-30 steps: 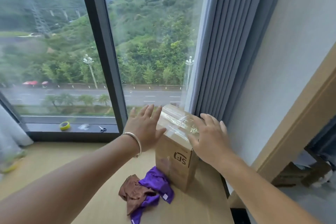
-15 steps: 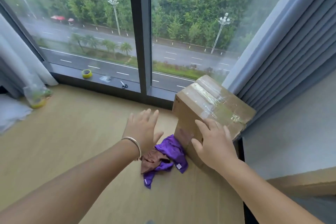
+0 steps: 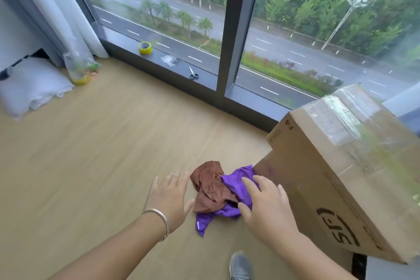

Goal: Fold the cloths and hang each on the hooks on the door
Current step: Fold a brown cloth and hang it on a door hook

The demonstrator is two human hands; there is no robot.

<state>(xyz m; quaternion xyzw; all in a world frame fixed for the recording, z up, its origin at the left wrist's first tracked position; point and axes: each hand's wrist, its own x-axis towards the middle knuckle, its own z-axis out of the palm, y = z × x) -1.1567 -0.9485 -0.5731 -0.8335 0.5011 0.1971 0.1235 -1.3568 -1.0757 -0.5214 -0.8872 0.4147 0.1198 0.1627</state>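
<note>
A brown cloth and a purple cloth lie crumpled together on the wooden surface, beside a cardboard box. My right hand is over the purple cloth with spread fingers, its fingertips at the fabric. My left hand, with a bangle at the wrist, is open just left of the brown cloth, fingers straight and apart. No door or hooks are in view.
A large taped cardboard box stands at the right, against the cloths. On the window sill lie a yellow tape roll and scissors. A plastic bag and a white pillow sit at the far left.
Both hands came down from the box toward the cloths. My right hand left the box and reached the purple cloth. The view tilted down and closer.
</note>
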